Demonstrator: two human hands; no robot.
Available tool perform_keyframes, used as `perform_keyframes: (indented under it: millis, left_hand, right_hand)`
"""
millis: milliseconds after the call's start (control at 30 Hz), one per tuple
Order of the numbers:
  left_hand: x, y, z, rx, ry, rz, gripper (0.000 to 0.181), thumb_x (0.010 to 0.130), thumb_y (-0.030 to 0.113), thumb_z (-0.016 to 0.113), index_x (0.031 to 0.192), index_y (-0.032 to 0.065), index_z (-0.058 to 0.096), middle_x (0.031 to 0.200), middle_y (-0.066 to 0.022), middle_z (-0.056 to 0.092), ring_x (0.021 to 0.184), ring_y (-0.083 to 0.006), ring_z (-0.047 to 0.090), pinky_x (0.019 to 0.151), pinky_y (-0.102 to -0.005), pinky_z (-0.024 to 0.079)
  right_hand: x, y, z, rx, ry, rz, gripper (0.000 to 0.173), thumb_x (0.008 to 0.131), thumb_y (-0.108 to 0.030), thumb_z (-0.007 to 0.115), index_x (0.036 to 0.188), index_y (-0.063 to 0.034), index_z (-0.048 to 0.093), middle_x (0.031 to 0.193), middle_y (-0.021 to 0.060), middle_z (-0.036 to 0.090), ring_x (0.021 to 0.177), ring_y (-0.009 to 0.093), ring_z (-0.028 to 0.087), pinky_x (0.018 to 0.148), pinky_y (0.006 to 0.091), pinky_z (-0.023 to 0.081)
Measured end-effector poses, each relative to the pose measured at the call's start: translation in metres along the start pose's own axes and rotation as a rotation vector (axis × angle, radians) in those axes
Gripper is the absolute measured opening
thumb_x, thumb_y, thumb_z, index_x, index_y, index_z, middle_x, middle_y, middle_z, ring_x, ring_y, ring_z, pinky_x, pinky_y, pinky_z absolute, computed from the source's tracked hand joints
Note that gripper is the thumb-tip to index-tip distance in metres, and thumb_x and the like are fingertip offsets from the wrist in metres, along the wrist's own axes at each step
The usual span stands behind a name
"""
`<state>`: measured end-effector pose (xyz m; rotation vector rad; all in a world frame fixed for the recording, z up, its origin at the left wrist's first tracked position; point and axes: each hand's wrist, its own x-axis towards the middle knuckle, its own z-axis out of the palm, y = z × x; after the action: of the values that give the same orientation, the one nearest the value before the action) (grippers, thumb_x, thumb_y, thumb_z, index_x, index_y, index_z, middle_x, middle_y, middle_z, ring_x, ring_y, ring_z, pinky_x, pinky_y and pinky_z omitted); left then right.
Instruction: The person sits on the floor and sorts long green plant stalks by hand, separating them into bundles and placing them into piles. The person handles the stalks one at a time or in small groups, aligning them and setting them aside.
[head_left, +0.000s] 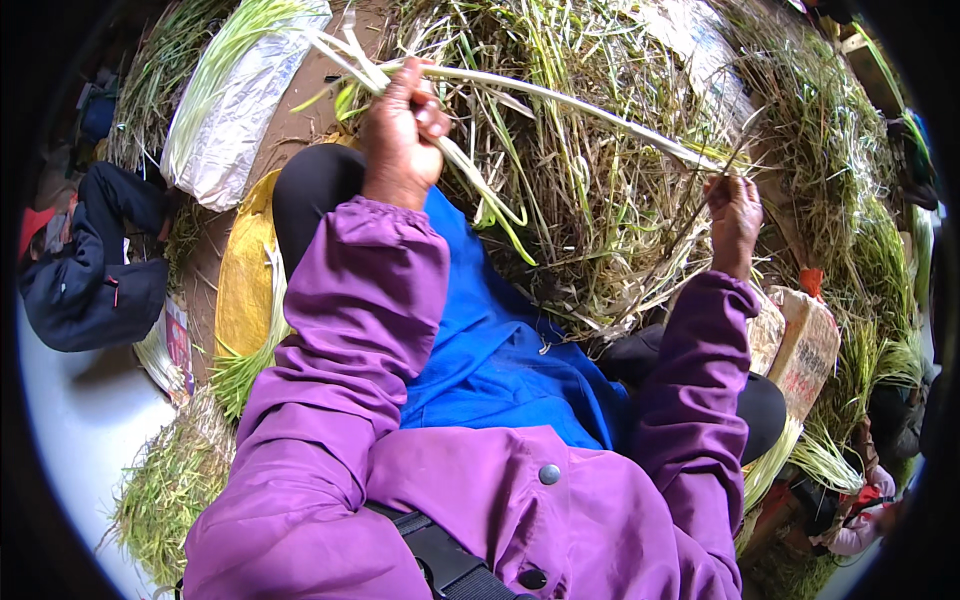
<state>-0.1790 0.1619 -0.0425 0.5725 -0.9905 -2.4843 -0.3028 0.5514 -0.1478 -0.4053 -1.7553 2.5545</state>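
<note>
My left hand (406, 131) is closed around a few pale green-white vegetable stalks (474, 176), whose greener tips hang below the fist. Their other ends stick out at upper left, beyond my thumb. One long pale stalk (570, 95) stretches from beside my left fist across to my right hand (733, 214). There my right fingertips pinch its end, together with thin dry brown strands (694, 214). Under both hands spreads a large heap of dry and green leafy stalks (600, 195). A blue cloth (502, 360) covers my lap.
At upper left, a bundle of pale stalks (217, 82) lies on a white plastic sheet (255, 112). A yellow sack (244, 277) is beside my left knee. Worn blocks (806, 345) stand by my right knee. A person in dark clothes (97, 262) sits at left; another person (862, 510) is at lower right.
</note>
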Motion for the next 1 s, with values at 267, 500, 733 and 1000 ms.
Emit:
perform_keyframes:
  millis: [267,500,733,1000]
  left_hand:
    - [0.011,0.039,-0.013,-0.02,0.012,0.173,0.016,0.09,0.021,0.057,0.09,0.0054,0.056,0.058,0.0058,0.042,0.044,-0.0043,0.033,0.041,-0.021,0.027]
    - [0.01,0.023,-0.005,-0.015,-0.112,0.051,0.017,0.09,0.021,0.057,0.094,0.0051,0.056,0.057,0.008,0.036,0.044,-0.0024,0.028,0.041,-0.0182,0.025]
    - [-0.03,-0.023,0.025,0.269,-0.394,-0.234,0.022,0.092,0.022,0.055,0.096,0.0003,0.061,0.06,0.0032,0.053,0.038,-0.0017,0.033,0.035,-0.0175,0.03]
    - [-0.046,-0.035,0.023,0.391,-0.345,-0.34,0.022,0.09,0.024,0.058,0.09,0.0025,0.06,0.056,0.0041,0.05,0.036,-0.0016,0.032,0.033,-0.0187,0.024]
  right_hand:
    - [0.063,-0.042,-0.114,-0.255,0.42,-0.097,0.011,0.089,-0.017,0.06,0.087,-0.0073,0.056,0.071,0.0045,0.062,0.058,0.013,0.059,0.049,0.0246,0.052]
    - [0.04,-0.04,-0.109,-1.063,0.053,0.174,0.027,0.086,-0.026,0.061,0.096,-0.0011,0.064,0.075,0.0096,0.064,0.061,0.015,0.06,0.052,0.0298,0.048]
    - [-0.117,-0.025,0.104,-0.868,-0.67,-0.189,0.038,0.09,-0.024,0.058,0.121,-0.0014,0.052,0.105,0.0159,0.064,0.101,0.021,0.061,0.086,0.0319,0.049]
    - [-0.165,0.0,0.143,-0.32,-0.712,0.131,0.017,0.091,-0.019,0.057,0.097,-0.0046,0.063,0.068,-0.0043,0.056,0.058,0.003,0.048,0.051,0.02,0.038]
